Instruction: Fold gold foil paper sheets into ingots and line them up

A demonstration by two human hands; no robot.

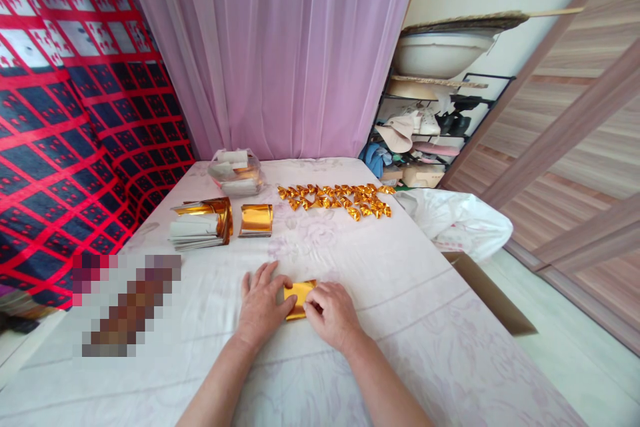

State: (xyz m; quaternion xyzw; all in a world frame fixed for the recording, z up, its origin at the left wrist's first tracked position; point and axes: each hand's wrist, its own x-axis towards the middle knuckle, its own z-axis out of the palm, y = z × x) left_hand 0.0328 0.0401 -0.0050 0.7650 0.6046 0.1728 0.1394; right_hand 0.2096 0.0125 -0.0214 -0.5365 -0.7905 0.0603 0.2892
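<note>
A gold foil paper sheet (301, 292) lies on the patterned cloth between my two hands. My left hand (263, 303) rests at its left side with fingers spread, the thumb and index finger touching the foil. At the right edge, my right hand (334, 313) has its fingers curled and pinched on the paper; the fingertips are partly hidden. Beyond the hands is a small stack of gold foil sheets (257, 220). To its left stands a larger fanned pile of foil paper (200, 227). Several folded gold foil pieces (345, 199) form rows at the far right.
A clear plastic bag of paper (235, 173) sits at the table's far left. Part of the left table is pixelated. Past the right edge are a white plastic bag (460, 223), a cardboard piece (490, 293) and a loaded rack (425, 120). A purple curtain (290, 53) hangs behind.
</note>
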